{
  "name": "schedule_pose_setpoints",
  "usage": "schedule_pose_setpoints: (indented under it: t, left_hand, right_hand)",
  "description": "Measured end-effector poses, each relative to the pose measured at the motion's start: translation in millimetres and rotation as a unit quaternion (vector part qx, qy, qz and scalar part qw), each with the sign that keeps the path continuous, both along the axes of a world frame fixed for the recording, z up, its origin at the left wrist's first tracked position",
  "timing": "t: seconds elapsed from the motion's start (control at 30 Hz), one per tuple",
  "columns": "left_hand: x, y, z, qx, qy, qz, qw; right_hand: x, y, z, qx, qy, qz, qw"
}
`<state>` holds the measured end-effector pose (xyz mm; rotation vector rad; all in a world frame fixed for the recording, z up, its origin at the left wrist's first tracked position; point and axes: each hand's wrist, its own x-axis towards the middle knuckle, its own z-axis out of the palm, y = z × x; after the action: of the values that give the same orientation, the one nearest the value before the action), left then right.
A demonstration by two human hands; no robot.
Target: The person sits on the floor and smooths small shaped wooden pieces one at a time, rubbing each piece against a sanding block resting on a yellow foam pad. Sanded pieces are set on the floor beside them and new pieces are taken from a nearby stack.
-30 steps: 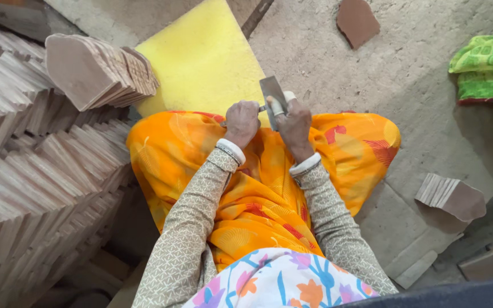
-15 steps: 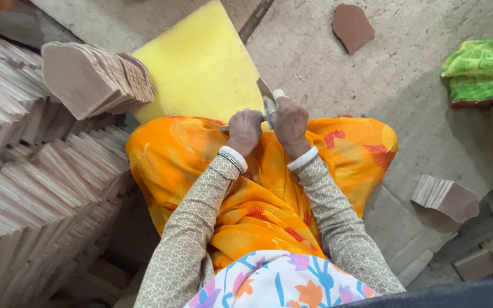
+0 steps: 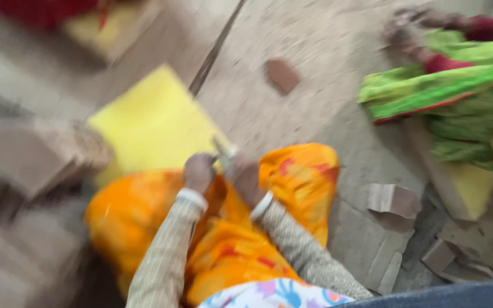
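The view is blurred by motion. My left hand [image 3: 198, 171] and my right hand [image 3: 243, 179] are close together over my lap, which is covered in orange cloth [image 3: 292, 182]. Between them they hold a small flat grey piece [image 3: 222, 151], which sticks up past the fingers. Both hands look closed around it. Just beyond the hands a yellow pad [image 3: 149, 122] lies on the floor.
A stack of flat brown pieces [image 3: 41, 151] stands at the left, with more below it. Single brown pieces [image 3: 281, 75] [image 3: 394, 199] lie on the concrete floor. Another person in green and red cloth [image 3: 446, 85] sits at the upper right.
The camera has swung up and to the right, so the hands and lap now sit lower in view and another person shows. The hands still hold the small piece together.
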<state>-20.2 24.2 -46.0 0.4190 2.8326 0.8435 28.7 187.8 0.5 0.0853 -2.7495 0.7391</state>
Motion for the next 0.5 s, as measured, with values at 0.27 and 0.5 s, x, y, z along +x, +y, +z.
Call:
schedule_pose_setpoints:
  t: [0.27, 0.5]
  left_hand:
    - [-11.0, -14.8, 7.2, -0.054, 0.006, 0.017, 0.998]
    - [-29.1, -54.2, 8.0, 0.09, -0.104, 0.06, 0.989]
  right_hand:
    - [19.2, 106.2, 65.8, -0.367, -0.075, -0.169, 0.912]
    - [19.7, 402.6, 337.1, -0.484, 0.27, -0.29, 0.78]
